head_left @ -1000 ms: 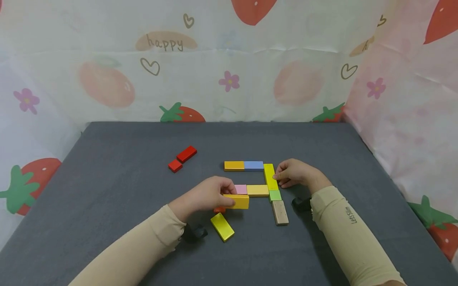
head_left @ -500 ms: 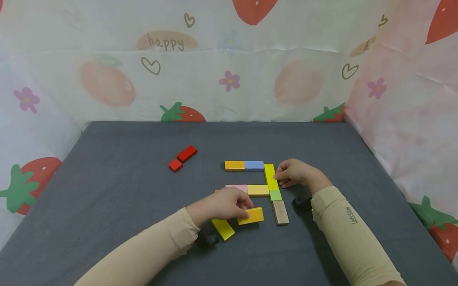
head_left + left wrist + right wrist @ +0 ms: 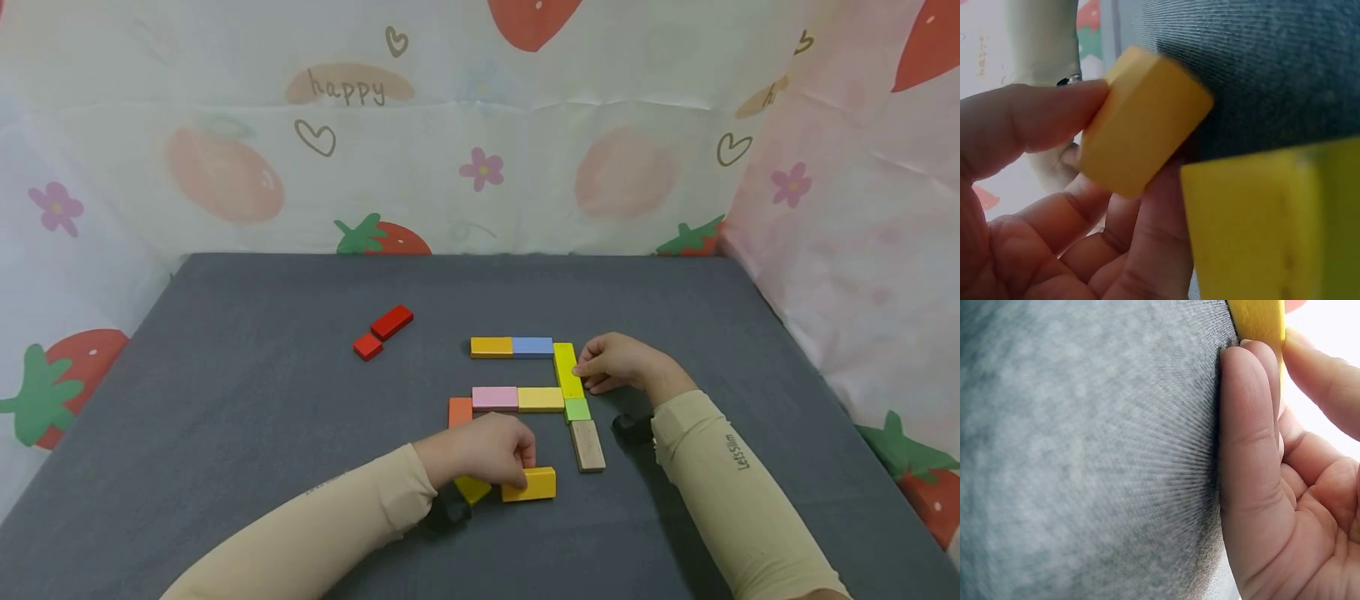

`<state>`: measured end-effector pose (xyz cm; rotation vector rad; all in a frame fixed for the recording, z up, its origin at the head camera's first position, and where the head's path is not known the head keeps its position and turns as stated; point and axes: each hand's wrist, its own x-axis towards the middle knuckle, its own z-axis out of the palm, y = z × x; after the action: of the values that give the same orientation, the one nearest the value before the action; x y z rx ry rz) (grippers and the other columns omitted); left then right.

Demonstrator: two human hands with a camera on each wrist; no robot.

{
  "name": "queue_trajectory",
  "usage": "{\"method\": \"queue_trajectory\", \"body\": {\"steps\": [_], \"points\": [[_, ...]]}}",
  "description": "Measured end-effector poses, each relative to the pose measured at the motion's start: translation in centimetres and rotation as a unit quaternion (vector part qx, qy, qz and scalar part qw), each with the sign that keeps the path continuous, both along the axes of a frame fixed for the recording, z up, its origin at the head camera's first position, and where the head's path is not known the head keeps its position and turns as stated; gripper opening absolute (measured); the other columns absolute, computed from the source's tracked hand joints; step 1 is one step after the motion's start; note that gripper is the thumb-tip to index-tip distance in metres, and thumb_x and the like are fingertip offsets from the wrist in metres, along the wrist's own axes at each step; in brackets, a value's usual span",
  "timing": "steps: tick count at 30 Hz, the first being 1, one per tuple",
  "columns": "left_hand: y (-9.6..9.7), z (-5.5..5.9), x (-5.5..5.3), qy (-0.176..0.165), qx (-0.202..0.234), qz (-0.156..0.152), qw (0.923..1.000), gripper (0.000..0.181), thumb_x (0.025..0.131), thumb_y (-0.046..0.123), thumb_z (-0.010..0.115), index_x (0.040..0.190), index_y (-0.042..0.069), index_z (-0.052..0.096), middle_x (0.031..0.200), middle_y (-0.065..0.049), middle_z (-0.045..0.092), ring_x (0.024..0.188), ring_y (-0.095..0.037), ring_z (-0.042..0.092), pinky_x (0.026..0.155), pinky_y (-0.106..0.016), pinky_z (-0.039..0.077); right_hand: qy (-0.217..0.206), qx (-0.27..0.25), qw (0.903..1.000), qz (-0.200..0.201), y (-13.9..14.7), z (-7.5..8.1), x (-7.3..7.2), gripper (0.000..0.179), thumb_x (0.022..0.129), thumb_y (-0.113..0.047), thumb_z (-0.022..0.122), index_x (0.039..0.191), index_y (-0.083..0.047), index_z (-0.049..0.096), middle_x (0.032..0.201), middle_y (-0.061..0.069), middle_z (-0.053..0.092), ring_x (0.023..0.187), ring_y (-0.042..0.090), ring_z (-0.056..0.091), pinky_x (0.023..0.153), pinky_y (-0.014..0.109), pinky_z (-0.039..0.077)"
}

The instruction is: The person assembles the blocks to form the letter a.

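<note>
In the head view my left hand pinches an orange-yellow block between thumb and fingers, close over the table. The left wrist view shows this orange-yellow block tilted in the grip, beside a brighter yellow block. That bright yellow block lies partly hidden under the left hand. At the right of the layout, my right hand holds a long yellow block at its right edge, thumb on it. In the right wrist view its fingers lie along the cloth beside the block's end.
Orange-yellow and blue blocks form the upper row. Pink and pale yellow ones form the lower row. A green block, a wooden block and an orange block adjoin. Two red blocks lie apart.
My left hand has carried the orange-yellow block right and toward the near edge, uncovering the pink and orange blocks. The right hand stays put at the long yellow block.
</note>
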<state>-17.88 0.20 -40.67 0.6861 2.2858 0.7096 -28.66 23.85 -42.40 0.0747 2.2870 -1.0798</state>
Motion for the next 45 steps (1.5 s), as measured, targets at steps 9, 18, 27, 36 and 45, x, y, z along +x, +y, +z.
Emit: {"method": "queue_trajectory", "body": {"steps": [9,18,27,36,45], "points": [[0.3,0.0,0.0,0.027,-0.040,-0.027,0.9985,0.007,0.083,0.015,0.075,0.079,0.015,0.069,0.072,0.005,0.059,0.067,-0.009,0.051,0.060,-0.021,0.044,0.003,-0.001,1.0000,0.002,0.1,0.2,0.1,0.014,0.093,-0.017,0.065,0.086,-0.006,0.061,0.078,0.004,0.058,0.069,0.016,0.058,0.069,0.028,0.056],[0.3,0.2,0.2,0.028,-0.065,-0.029,0.9971,0.013,0.082,0.019,0.077,0.074,0.018,0.067,0.070,0.006,0.058,0.067,-0.010,0.052,0.061,-0.022,0.044,0.005,-0.003,1.0000,0.003,0.1,0.2,0.2,0.014,0.093,-0.017,0.066,0.087,-0.005,0.061,0.078,0.004,0.058,0.069,0.015,0.057,0.069,0.027,0.056],[0.3,0.3,0.3,0.035,-0.080,-0.029,0.9958,0.016,0.080,0.020,0.080,0.073,0.019,0.066,0.070,0.005,0.059,0.068,-0.011,0.052,0.061,-0.023,0.045,0.006,0.001,1.0000,0.002,0.1,0.2,0.1,0.014,0.093,-0.017,0.066,0.087,-0.005,0.061,0.078,0.003,0.058,0.069,0.015,0.057,0.069,0.027,0.056],[-1.9,0.8,-0.7,0.041,-0.028,0.009,0.9987,0.011,0.081,0.016,0.079,0.088,0.015,0.070,0.076,0.004,0.060,0.069,-0.012,0.053,0.064,-0.024,0.047,-0.005,0.001,1.0000,0.002,0.0,0.2,0.0,0.013,0.094,-0.017,0.065,0.087,-0.006,0.061,0.079,0.003,0.058,0.069,0.016,0.057,0.069,0.027,0.056],[-6.1,1.1,-2.8,0.089,-0.043,0.136,0.9858,0.029,0.082,0.011,0.074,0.109,0.013,0.065,0.081,-0.002,0.059,0.072,-0.016,0.054,0.062,-0.026,0.047,-0.005,0.002,1.0000,0.000,0.0,0.1,0.0,0.013,0.093,-0.016,0.065,0.086,-0.006,0.061,0.077,0.004,0.057,0.068,0.016,0.057,0.068,0.026,0.056]]}}
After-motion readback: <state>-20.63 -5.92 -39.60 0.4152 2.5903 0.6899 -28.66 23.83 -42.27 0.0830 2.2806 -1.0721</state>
